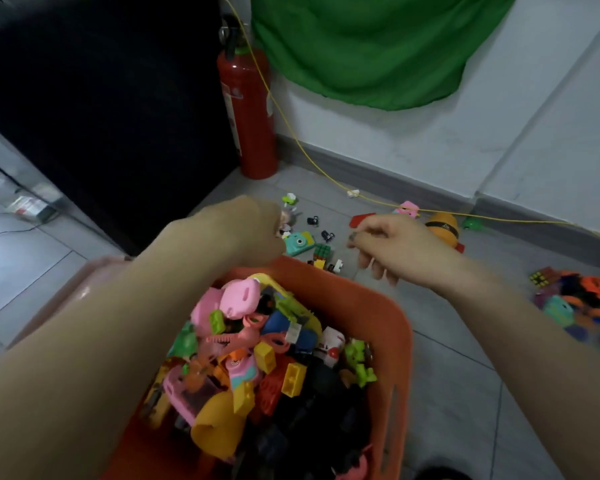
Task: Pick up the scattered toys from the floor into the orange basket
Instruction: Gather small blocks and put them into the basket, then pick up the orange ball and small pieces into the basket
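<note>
Fingers of the left hand [253, 230] are hidden behind its own back and wrist, so I cannot tell whether they hold anything; it hangs over the far rim of the orange basket [392, 317], close to the teal toy camera [299, 242] on the grey tile floor [447, 368]. Below it the basket is already heaped with hard moulded plastic: pink pig shapes, yellow studded bricks, lime-green bits.

Just beyond the rim lie small black wheeled pieces and a green studded block [322, 251]. These look light, stiff and smooth (a little slippery, I judge), best pinched across their flat sides.

Further right, the right hand [395, 249] pinches something small and dark between thumb and forefinger; its other fingers hang loosely curled. Behind it sit a red flat piece [361, 218], a pink toy [408, 208] and a rounded orange toy [443, 226], which needs a whole-hand hold. At the far right edge lies another blurred toy pile [579, 299].
</note>
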